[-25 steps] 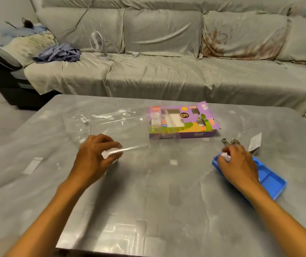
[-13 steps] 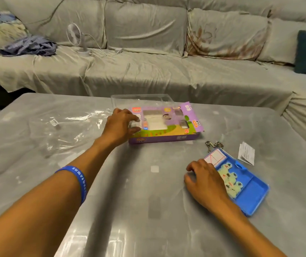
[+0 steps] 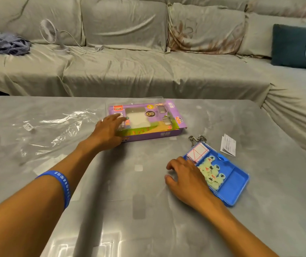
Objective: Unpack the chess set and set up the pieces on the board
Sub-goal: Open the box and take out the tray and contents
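A blue plastic tray (image 3: pixel 235 184) lies at the right of the table. It holds several pale round chess pieces (image 3: pixel 211 171) with red and black characters and a folded white board with red lines (image 3: pixel 197 152). My right hand (image 3: pixel 187 175) rests against the tray's left edge, palm down, fingers apart, holding nothing. The purple chess set box (image 3: pixel 148 119) sits farther back at the centre. My left hand (image 3: pixel 109 128) lies over its front left corner, fingers spread, with a blue wristband on the forearm.
Crumpled clear plastic wrap (image 3: pixel 42 130) covers the left of the grey table (image 3: pixel 139 201). Metal keychain clips (image 3: pixel 196 139) and a folded leaflet (image 3: pixel 228 147) lie behind the tray. A covered sofa (image 3: pixel 148 71) with a small fan (image 3: pixel 50 32) runs along the far side.
My left hand went from the plastic wrap forward to the purple box and now lies flat on it. My right hand slid off the tray to its left edge, uncovering the pieces.
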`<action>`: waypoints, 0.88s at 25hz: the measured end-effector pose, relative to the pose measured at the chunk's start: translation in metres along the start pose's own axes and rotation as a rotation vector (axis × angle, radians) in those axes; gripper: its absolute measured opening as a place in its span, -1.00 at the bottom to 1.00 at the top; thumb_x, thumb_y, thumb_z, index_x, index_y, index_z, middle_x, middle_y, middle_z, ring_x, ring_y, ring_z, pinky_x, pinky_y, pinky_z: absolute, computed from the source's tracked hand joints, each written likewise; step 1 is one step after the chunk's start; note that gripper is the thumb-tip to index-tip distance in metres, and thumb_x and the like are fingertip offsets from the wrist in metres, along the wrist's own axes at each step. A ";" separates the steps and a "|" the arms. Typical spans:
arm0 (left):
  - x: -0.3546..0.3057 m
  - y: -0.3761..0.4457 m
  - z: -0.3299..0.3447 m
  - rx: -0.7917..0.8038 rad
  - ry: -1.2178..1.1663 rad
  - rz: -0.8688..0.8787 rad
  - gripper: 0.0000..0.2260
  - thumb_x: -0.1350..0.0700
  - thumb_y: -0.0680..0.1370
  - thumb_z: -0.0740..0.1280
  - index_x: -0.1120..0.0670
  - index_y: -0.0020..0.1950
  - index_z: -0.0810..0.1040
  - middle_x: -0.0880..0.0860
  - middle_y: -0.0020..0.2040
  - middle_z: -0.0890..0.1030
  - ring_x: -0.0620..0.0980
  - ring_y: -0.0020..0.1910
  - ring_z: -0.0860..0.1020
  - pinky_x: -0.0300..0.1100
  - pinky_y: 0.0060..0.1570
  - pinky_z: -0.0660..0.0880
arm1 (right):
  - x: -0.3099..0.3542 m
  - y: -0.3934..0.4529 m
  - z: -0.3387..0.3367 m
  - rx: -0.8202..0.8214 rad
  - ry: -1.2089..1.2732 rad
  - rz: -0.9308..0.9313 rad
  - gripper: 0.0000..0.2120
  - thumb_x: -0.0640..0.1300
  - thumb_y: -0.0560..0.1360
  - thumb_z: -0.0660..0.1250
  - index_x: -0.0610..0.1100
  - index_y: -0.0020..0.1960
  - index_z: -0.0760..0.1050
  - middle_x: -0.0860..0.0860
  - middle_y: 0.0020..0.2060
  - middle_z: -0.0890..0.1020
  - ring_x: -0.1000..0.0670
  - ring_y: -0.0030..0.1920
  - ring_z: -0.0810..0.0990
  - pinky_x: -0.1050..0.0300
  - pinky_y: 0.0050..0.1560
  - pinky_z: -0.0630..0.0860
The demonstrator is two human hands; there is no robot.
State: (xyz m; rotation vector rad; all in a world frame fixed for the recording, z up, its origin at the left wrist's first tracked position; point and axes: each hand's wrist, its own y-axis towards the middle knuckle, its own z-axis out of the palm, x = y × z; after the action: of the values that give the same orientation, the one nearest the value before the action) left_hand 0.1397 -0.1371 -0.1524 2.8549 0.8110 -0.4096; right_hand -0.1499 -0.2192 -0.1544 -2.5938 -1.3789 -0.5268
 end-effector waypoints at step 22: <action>-0.019 -0.224 0.027 0.024 -0.327 -0.003 -0.40 0.03 0.53 0.34 -0.26 0.46 0.12 -0.25 0.47 0.16 -0.19 0.46 0.15 -0.29 0.38 0.11 | 0.028 -0.032 0.012 0.309 -0.163 -0.282 0.10 0.37 0.13 0.42 0.19 0.47 -0.12 0.04 0.46 0.08 -0.07 0.45 0.09 -0.05 0.46 0.05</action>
State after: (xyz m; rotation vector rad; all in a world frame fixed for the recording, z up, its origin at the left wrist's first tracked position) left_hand -0.0013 0.0371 -0.1872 2.7014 0.7494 -0.8625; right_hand -0.1591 -0.1766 -0.1555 -2.2511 -1.7364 -0.1201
